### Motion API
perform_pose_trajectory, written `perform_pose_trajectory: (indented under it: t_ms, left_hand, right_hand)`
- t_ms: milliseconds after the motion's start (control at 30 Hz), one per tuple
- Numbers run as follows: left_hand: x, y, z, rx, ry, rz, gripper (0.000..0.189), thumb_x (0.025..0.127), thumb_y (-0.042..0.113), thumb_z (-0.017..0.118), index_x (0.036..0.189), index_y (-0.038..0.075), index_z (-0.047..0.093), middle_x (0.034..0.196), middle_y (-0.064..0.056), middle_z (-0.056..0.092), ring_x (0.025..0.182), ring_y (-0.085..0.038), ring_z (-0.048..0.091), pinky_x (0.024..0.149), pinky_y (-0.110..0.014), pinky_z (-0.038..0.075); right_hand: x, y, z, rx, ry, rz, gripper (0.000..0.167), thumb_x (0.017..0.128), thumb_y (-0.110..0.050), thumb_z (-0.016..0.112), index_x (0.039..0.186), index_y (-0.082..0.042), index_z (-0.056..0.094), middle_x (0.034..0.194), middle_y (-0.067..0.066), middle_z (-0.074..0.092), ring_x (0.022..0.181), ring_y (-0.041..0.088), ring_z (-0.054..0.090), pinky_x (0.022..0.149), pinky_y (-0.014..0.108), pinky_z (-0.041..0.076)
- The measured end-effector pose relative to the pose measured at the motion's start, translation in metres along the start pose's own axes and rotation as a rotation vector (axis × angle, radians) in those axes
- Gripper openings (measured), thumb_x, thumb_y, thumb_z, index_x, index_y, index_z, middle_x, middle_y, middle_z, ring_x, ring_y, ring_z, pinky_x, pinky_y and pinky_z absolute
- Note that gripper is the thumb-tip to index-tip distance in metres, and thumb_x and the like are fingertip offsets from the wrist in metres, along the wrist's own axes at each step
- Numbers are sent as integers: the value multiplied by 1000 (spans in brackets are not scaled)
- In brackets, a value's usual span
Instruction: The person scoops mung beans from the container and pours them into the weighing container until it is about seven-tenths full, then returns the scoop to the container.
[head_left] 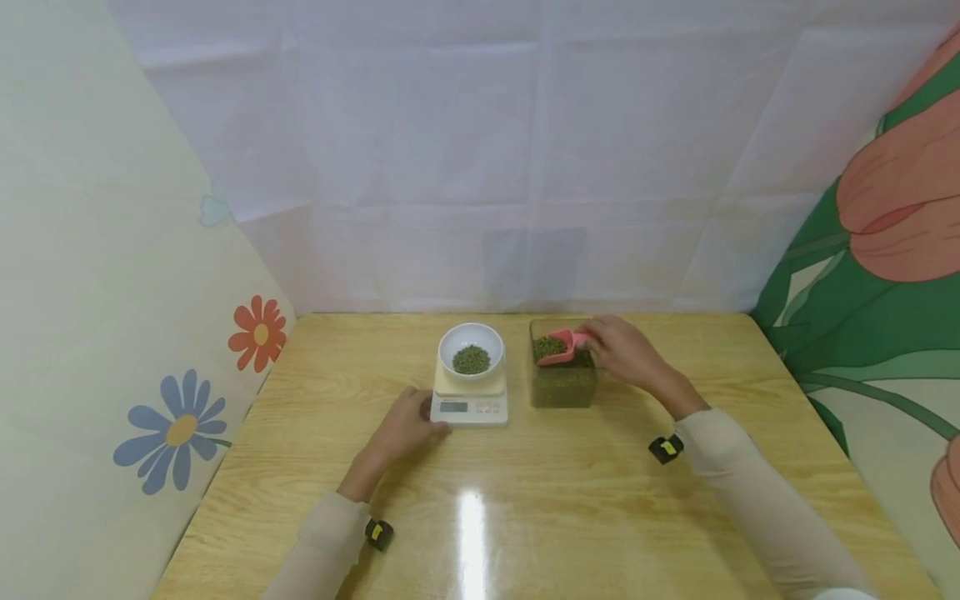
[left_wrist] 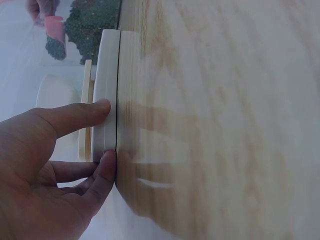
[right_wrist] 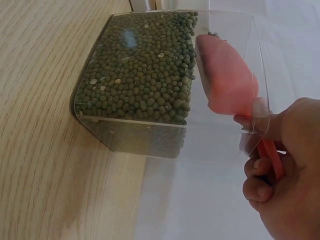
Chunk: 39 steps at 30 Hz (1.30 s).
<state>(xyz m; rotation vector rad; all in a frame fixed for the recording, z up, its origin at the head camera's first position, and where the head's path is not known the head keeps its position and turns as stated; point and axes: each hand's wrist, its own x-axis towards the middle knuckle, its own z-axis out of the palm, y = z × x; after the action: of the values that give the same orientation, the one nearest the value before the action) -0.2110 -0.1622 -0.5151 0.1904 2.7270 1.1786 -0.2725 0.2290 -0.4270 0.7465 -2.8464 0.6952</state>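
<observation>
Clear container (head_left: 562, 392) of green beans (right_wrist: 150, 75), just right of center in the head view; stands on the wooden table (head_left: 600, 508), partly filled, with see-through wall above the bean level. Just left of it, near mid-frame, a white scale (head_left: 480, 419), with its display (head_left: 453, 407) toward the bottom edge. At the scale's near left corner, left hand (head_left: 405, 425); holds that corner, thumb against the front and fingers at the side. At the container's upper right, right hand (head_left: 626, 350); pinches the handle of a pink scoop (head_left: 568, 342), closed snugly. On the scale, a white bowl (head_left: 448, 340), with a small bean pile (head_left: 472, 360) inside. Inside the container's top, the same scoop, loaded with beans.
</observation>
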Motion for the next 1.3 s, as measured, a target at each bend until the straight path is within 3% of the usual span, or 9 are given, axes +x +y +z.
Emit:
perform_pose_trajectory:
  t_ms: [467, 1300]
  left_hand:
    - [0, 0, 0, -7, -1, 5, 58, 83, 21, 90, 135, 2, 70, 112, -11, 60, 100, -22, 56, 100, -49, 55]
    - [0, -1, 1, 11, 11, 13, 57, 83, 19, 90, 135, 2, 70, 112, -11, 60, 100, -22, 55, 98, -48, 56]
  right_hand:
    - [-6, 1, 0, 27, 13, 49, 24, 109, -13, 58, 121, 3, 72, 111, 19, 73, 103, 37, 68, 91, 57, 55]
    - [-7, 4, -2, 18, 52, 66, 25, 108, -18, 60, 118, 3, 72, 110, 19, 73, 103, 38, 66, 90, 57, 54]
